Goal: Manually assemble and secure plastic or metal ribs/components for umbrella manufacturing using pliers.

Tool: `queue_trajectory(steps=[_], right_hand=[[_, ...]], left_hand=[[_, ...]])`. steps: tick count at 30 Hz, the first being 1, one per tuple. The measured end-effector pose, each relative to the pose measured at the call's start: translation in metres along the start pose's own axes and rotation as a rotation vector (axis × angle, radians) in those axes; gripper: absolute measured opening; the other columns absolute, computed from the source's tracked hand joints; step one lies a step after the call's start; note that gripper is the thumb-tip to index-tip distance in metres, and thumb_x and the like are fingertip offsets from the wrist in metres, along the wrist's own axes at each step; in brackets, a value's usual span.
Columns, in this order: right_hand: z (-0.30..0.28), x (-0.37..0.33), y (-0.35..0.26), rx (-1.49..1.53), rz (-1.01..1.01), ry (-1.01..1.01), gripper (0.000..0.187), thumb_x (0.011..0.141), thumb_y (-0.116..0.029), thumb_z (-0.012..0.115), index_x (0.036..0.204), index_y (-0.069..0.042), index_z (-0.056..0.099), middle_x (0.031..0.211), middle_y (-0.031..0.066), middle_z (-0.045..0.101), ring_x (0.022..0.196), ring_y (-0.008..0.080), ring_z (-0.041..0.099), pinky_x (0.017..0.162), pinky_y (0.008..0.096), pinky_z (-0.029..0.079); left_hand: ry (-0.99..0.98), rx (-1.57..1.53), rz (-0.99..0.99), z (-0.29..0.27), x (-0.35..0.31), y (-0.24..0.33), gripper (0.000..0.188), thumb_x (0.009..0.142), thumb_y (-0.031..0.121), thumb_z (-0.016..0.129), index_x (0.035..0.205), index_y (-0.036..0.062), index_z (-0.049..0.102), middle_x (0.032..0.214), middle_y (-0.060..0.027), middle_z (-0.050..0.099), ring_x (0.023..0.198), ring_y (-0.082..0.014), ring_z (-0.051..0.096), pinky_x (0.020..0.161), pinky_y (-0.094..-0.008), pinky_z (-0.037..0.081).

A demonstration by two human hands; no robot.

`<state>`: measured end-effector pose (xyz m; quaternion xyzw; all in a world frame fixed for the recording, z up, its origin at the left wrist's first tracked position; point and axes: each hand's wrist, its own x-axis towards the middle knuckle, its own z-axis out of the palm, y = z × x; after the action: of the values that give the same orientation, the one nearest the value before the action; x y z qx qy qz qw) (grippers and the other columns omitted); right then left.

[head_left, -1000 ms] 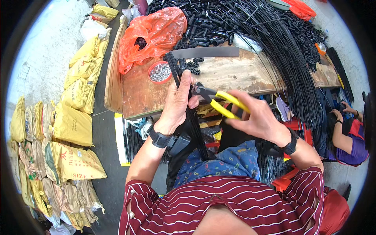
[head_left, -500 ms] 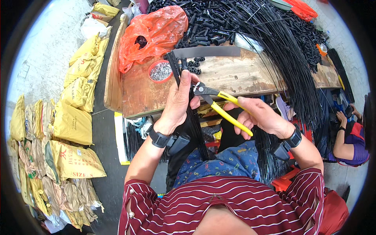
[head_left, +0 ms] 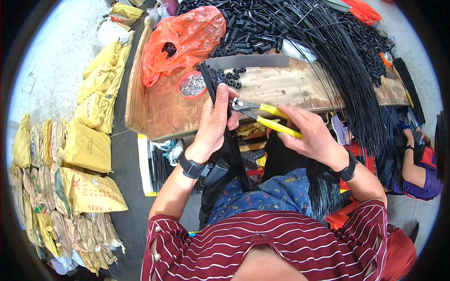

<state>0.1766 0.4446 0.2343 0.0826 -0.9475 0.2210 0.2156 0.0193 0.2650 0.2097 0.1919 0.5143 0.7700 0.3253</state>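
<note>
My left hand point(head_left: 213, 121) is closed around a bundle of thin black rods point(head_left: 236, 157), which runs from above the table edge down towards my lap. Its thumb points up along the bundle. In my right hand point(head_left: 313, 136) are pliers with yellow handles point(head_left: 277, 127), and the fingers wrap both grips. The grey jaws reach the rods beside my left fingertips; what lies between the jaws is too small to make out. Just beyond, a round red dish point(head_left: 192, 85) holds small shiny metal pieces. Short black ribbed parts point(head_left: 234, 77) lie beside it.
On the wooden table point(head_left: 276, 89) are a flat grey strip point(head_left: 248, 61), an orange plastic bag point(head_left: 187, 40), a heap of black tubes point(head_left: 248, 30) and long black rods point(head_left: 351, 70). Yellow sacks point(head_left: 86, 145) line the left floor. Another person point(head_left: 415, 168) works at right.
The pliers' handles have come closer together as my right hand closed around them. My left hand and the bundle stay nearly in place.
</note>
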Motion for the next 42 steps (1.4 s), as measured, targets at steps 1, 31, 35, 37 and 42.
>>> queue_trajectory(steps=[1,31,35,37,42], right_hand=[[0.000,-0.001,-0.001,0.230,0.146,-0.132,0.052,0.079,-0.014,0.068,0.125,0.001,0.051,0.098,0.0182,0.063,0.081,0.0273,0.065,0.072,0.0359,0.052],[-0.022,0.004,-0.015,1.453,0.788,-0.807,0.066,0.100,-0.052,0.027,0.140,0.000,0.038,0.087,0.0158,0.068,0.076,0.0201,0.068,0.069,0.0295,0.054],[-0.022,0.003,-0.013,1.374,0.774,-0.778,0.066,0.101,-0.051,0.027,0.138,0.001,0.040,0.082,0.0137,0.066,0.073,0.0198,0.066,0.068,0.0295,0.053],[-0.020,0.000,-0.009,1.418,0.729,-0.791,0.064,0.101,-0.050,0.027,0.136,0.001,0.042,0.079,0.0119,0.064,0.071,0.0193,0.065,0.066,0.0297,0.053],[-0.013,-0.009,-0.009,1.690,0.792,-0.795,0.060,0.101,-0.048,0.030,0.131,0.001,0.047,0.074,0.0077,0.060,0.063,0.0161,0.060,0.058,0.0297,0.050]], left_hand=[[0.007,-0.011,-0.009,0.001,-0.001,0.001,0.050,0.094,0.055,0.046,0.096,0.0057,0.051,0.062,0.0009,0.046,0.046,-0.0059,0.039,0.044,-0.0222,0.031],[-0.194,-0.052,-0.020,0.006,-0.005,0.001,0.047,0.097,0.049,0.045,0.089,0.0039,0.052,0.061,0.0018,0.047,0.046,-0.0034,0.038,0.043,-0.0198,0.029],[-0.195,-0.052,-0.012,0.007,-0.005,0.001,0.047,0.097,0.049,0.045,0.089,0.0039,0.053,0.061,0.0019,0.047,0.046,-0.0034,0.038,0.043,-0.0199,0.029],[-0.192,-0.048,-0.011,0.008,-0.005,0.001,0.046,0.097,0.049,0.046,0.088,0.0038,0.053,0.061,0.0018,0.047,0.046,-0.0034,0.038,0.043,-0.0200,0.030],[-0.177,0.022,0.013,0.012,-0.004,0.001,0.046,0.097,0.049,0.045,0.089,0.0044,0.051,0.061,0.0013,0.046,0.045,-0.0033,0.037,0.041,-0.0194,0.028]])
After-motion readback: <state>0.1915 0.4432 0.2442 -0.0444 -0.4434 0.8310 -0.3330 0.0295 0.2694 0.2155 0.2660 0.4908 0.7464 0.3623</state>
